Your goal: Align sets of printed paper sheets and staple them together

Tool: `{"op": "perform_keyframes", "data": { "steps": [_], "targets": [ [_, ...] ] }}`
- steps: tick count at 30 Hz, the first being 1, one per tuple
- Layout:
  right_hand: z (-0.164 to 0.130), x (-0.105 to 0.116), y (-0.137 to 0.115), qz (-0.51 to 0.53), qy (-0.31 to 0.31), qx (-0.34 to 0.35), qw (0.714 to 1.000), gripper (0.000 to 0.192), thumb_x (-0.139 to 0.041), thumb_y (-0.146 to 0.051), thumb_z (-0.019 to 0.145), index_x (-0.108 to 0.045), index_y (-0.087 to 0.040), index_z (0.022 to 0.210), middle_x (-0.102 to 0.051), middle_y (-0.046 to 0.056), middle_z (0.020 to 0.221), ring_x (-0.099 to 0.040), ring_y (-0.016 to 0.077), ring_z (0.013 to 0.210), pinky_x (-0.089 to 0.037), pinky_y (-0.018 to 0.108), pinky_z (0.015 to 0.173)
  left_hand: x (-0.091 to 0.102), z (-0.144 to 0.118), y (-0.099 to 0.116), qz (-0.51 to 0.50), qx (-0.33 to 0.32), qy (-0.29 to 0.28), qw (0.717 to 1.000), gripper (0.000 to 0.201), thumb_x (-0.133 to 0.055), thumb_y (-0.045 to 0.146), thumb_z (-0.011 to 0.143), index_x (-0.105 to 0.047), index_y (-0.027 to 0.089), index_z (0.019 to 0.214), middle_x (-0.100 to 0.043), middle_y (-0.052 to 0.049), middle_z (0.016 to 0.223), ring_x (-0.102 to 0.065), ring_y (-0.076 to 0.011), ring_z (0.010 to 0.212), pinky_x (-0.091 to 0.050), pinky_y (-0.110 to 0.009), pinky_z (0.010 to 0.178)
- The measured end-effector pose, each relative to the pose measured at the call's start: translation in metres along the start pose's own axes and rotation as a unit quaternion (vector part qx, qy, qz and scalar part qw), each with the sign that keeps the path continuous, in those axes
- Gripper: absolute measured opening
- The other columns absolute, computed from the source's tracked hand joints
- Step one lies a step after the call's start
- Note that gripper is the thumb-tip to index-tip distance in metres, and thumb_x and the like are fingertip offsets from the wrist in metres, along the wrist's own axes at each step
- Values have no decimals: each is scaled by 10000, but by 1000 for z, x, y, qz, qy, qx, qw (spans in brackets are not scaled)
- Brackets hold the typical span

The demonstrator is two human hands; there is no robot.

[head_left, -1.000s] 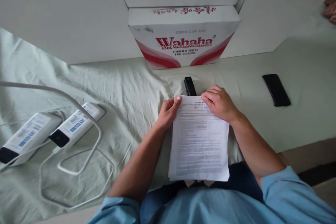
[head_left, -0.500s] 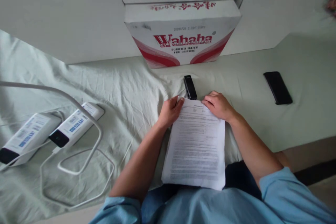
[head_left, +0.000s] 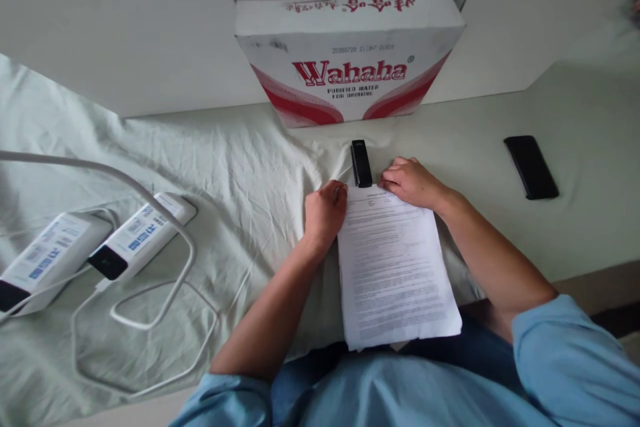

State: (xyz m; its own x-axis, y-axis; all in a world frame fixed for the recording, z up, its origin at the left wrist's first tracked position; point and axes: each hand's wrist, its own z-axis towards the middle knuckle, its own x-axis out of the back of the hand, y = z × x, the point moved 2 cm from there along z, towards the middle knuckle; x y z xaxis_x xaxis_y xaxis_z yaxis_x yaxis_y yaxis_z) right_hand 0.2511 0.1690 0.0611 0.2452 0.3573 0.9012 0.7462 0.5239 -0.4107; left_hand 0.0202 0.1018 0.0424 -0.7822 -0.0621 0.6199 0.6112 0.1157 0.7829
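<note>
A printed stack of paper sheets (head_left: pixel 395 267) lies in front of me, its lower edge over my lap. My left hand (head_left: pixel 326 210) is closed with curled fingers at the upper left corner of the sheets. At the upper right, my right hand (head_left: pixel 413 181) grips the top edge, its fingers bent over it. Between the two hands, just beyond the top edge, lies a slim black stapler (head_left: pixel 361 163). The fingertips of both hands are partly hidden.
A white and red water carton (head_left: pixel 350 73) stands behind the stapler. On the right lies a black phone (head_left: pixel 531 167). Two white power banks (head_left: pixel 143 237) with cables (head_left: pixel 187 240) lie on the left of the pale green cloth (head_left: pixel 235 180). A blurred hand (head_left: pixel 636 0) shows at the far right edge.
The lower end of the sheets has swung to the right, so the stack now sits tilted. My right hand has shifted slightly away from me and left.
</note>
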Motion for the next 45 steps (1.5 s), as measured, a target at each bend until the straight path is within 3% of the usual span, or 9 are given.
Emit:
{"op": "perform_keyframes", "data": {
  "steps": [6, 17, 25, 28, 31, 33, 38, 45],
  "targets": [
    [-3, -5, -1, -10, 23, -4, 1000, 345, -594, -302, 1107, -700, -219, 790, -811, 69, 899, -644, 271, 1050, -351, 419, 894, 2, 2, -2, -41, 18, 13, 999, 239, -604, 332, 953, -805, 214, 902, -651, -4, 660, -523, -170, 618, -394, -306, 682],
    [3, -4, -10, -21, 46, -12, 999, 299, -660, -328, 1084, -715, -220, 811, -822, 80, 909, -629, 297, 1099, -353, 440, 905, 3, 6, -5, 51, 33, 41, 997, 215, -622, 274, 974, -811, 211, 894, -724, -60, 733, -590, -218, 679, -385, -345, 719],
    [6, -9, -8, -27, 66, -58, 996, 306, -657, -345, 1077, -737, -219, 810, -810, 106, 917, -647, 324, 1101, -418, 459, 912, 9, 11, -7, -60, 55, 35, 996, 152, -684, 258, 919, -826, 211, 891, -722, -5, 704, -611, -171, 670, -451, -301, 732],
    [-1, -11, -10, -26, 130, -57, 990, 209, -645, -322, 1069, -826, -225, 1030, -840, 122, 1068, -658, 350, 1193, -479, 501, 971, 9, 12, -7, -79, 58, 38, 994, 161, -672, 245, 918, -822, 206, 875, -747, -6, 724, -639, -171, 687, -468, -297, 737],
    [-13, -11, -19, -20, 226, -26, 974, 344, -573, -309, 1098, -796, -249, 1353, -815, 125, 1361, -661, 344, 1322, -517, 539, 1096, 9, 13, -8, -84, 59, 38, 994, 161, -673, 247, 919, -818, 201, 866, -750, -6, 723, -652, -171, 691, -469, -298, 737],
    [-20, -12, -27, -19, 255, 8, 967, 429, -502, -273, 1124, -735, -269, 1484, -765, 104, 1510, -663, 313, 1406, -500, 547, 1211, 8, 13, -8, -82, 58, 38, 994, 161, -674, 248, 920, -818, 198, 868, -748, -9, 723, -657, -172, 698, -469, -301, 745],
    [-30, -25, -35, -52, 214, 65, 973, 596, -399, -60, 1090, -682, -292, 1561, -695, 49, 1633, -636, 238, 1540, -394, 568, 1373, 9, 13, -6, -82, 64, 36, 994, 167, -665, 238, 926, -815, 184, 877, -742, -15, 729, -644, -166, 694, -463, -300, 753],
    [-32, -41, -25, -68, 200, 51, 976, 721, -430, 38, 1009, -661, -335, 1582, -689, 11, 1633, -602, 232, 1583, -340, 623, 1392, 12, 14, -2, -63, 72, 27, 995, 166, -668, 265, 941, -809, 178, 930, -630, 24, 652, -553, -148, 639, -423, -302, 715]
  ]
}}
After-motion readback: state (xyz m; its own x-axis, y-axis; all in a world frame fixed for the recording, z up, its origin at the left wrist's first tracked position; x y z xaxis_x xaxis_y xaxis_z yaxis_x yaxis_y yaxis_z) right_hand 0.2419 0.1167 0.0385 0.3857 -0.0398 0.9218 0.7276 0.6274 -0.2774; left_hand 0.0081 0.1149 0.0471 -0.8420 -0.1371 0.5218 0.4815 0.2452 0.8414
